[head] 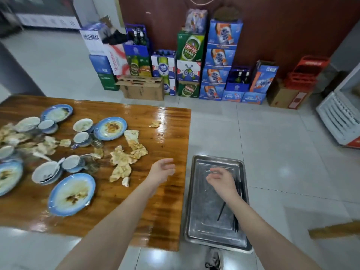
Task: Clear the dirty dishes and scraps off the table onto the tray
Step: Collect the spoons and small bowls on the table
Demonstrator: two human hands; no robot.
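A steel tray (pixel 196 221) sits just right of the wooden table (pixel 167 201), with black chopsticks (pixel 235 224) lying in it. My right hand (pixel 221 179) hovers over the tray's far half, fingers apart, holding nothing. My left hand (pixel 162 169) is above the table's right part, open and empty. Dirty blue-rimmed plates (pixel 72 193) (pixel 111 128), small bowls (pixel 45 172) (pixel 81 138) and greasy crumpled napkins (pixel 124 158) are spread over the table's left and middle. A small scrap (pixel 155 124) lies alone near the far right edge.
Stacked beer cartons (pixel 191 61) and cardboard boxes (pixel 143 87) line the far wall. A red crate stack (pixel 305 73) and a white appliance (pixel 341 117) stand at the right. A wooden piece (pixel 335 229) juts in from the right edge over the tiled floor.
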